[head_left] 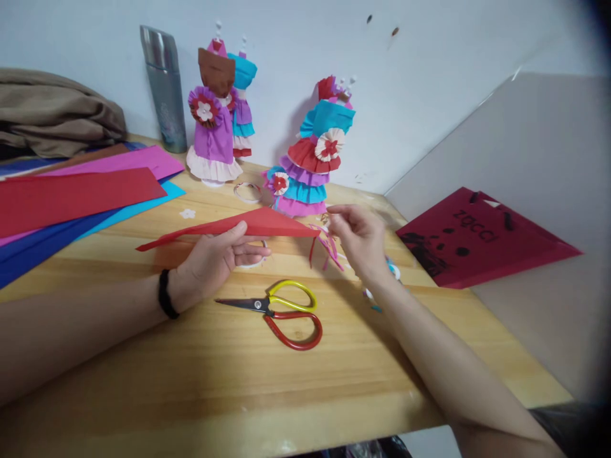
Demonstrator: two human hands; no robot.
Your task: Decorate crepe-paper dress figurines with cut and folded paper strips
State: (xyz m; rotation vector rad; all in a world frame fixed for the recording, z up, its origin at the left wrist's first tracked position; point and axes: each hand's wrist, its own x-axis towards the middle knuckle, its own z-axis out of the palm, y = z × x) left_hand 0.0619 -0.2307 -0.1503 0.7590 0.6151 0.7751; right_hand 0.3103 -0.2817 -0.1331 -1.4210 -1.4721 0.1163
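Observation:
My left hand (214,257) holds a long red piece of crepe paper (258,222) from below, the thumb pressed on its edge. The paper is folded and narrows to a point at each side. At the paper's right end is my right hand (358,238), its fingertips pinched together; what they hold, if anything, is too small to make out. Scissors (267,306) with one yellow and one red handle lie on the wooden table (191,381), below the paper, blades pointing left. Pink and red scraps (330,249) lie between the paper and my right hand.
Ruffled paper dresses (214,137) (310,159) stand at the back against the wall. Coloured paper sheets (81,197) are stacked at the left, near a grey bottle (165,95) and brown cloth (57,111). A dark red bag (482,242) leans at the right. A small white flower (187,214) lies near the sheets.

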